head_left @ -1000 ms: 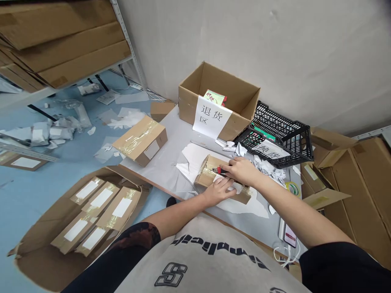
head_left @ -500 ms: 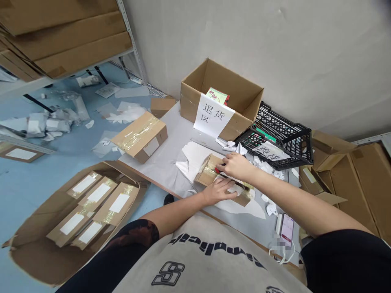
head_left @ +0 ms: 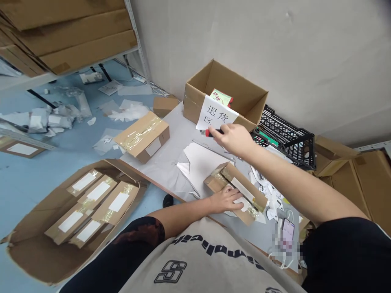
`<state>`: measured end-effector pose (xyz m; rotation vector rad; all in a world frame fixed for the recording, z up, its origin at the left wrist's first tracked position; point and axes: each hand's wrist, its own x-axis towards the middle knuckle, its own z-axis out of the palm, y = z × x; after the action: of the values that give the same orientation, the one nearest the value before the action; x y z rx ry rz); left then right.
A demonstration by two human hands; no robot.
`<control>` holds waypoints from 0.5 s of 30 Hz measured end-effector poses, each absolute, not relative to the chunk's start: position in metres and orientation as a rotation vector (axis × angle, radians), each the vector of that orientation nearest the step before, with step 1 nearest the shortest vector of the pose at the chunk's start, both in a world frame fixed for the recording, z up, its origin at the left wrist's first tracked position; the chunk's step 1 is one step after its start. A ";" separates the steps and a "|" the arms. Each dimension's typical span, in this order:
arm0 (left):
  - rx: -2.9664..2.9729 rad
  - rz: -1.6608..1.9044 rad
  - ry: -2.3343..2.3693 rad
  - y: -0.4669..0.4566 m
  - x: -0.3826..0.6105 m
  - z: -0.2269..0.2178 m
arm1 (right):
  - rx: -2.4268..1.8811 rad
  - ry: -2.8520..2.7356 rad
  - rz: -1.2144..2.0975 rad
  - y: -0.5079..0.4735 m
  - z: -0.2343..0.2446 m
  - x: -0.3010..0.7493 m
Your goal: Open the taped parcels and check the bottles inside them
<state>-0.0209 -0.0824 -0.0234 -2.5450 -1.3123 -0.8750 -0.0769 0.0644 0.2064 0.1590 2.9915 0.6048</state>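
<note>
My right hand (head_left: 233, 139) is raised over the grey table (head_left: 180, 140) and holds a red-handled box cutter (head_left: 211, 132), close in front of a paper sign with Chinese characters (head_left: 216, 112). My left hand (head_left: 226, 200) lies on a small taped cardboard box (head_left: 236, 191) and presses on its top near a white label. A slit runs along the box's tape. Under the box lie torn white paper sheets (head_left: 201, 167).
An open carton (head_left: 226, 87) with a green-and-red item inside stands behind the sign. A black plastic crate (head_left: 287, 142) sits to its right. A taped box (head_left: 142, 137) is on the table. Below left, an open carton (head_left: 39, 248) holds several taped boxes.
My right hand has lifted off the small box and moved up toward the sign, with the cutter in it. The box has turned on the table, and my left hand stays on it.
</note>
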 end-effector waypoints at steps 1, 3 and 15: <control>-2.538 -0.860 -1.312 -0.082 -0.019 -0.022 | 0.189 3.035 0.631 0.071 0.214 -0.080; -2.534 -0.823 -1.308 -0.080 -0.019 -0.017 | 0.254 3.108 0.642 0.081 0.226 -0.078; -2.585 -0.661 -1.634 -0.049 -0.022 0.002 | 1.472 2.959 -0.682 0.090 0.146 0.150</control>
<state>-0.0224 -0.0490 0.0024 -2.5850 -1.6338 -0.6612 0.1498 0.0902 0.1461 1.4724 2.9591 -0.6824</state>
